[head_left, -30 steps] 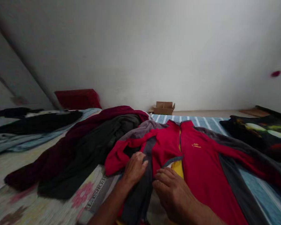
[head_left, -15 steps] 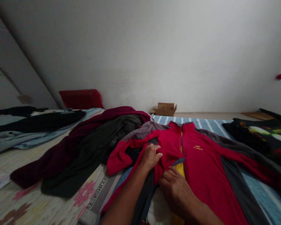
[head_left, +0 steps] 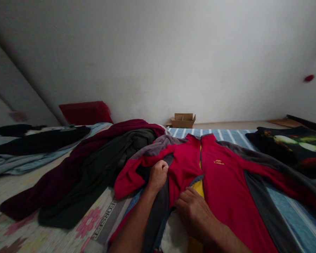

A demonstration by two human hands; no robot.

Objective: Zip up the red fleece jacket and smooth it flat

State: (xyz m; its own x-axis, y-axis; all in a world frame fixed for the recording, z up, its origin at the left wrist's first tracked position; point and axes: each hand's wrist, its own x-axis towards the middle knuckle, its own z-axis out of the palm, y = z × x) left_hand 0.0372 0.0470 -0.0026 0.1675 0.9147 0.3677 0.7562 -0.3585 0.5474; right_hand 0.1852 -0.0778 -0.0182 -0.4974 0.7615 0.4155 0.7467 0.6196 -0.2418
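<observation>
A red and grey zip jacket [head_left: 221, 179] with a yellow lining lies spread front-up on the bed in front of me. My left hand [head_left: 158, 174] is closed on the jacket's grey side panel near its left armpit, fingers curled into the cloth. My right hand [head_left: 193, 211] rests on the lower front beside the open zip and the yellow lining; its fingers are bent and pressed onto the fabric. The jacket's left sleeve [head_left: 131, 172] lies crumpled to the left.
A heap of maroon [head_left: 68, 172] and dark green clothes [head_left: 94, 179] lies left of the jacket on a flowered sheet [head_left: 55, 235]. Dark printed fabric [head_left: 287, 147] lies at right on the striped blue sheet [head_left: 226, 135]. A red pillow [head_left: 84, 112] and a cardboard box [head_left: 183, 120] sit by the wall.
My left hand moved up the jacket's side from the lower grey panel toward the armpit and closed on the cloth. My right hand shifted slightly along the lower front.
</observation>
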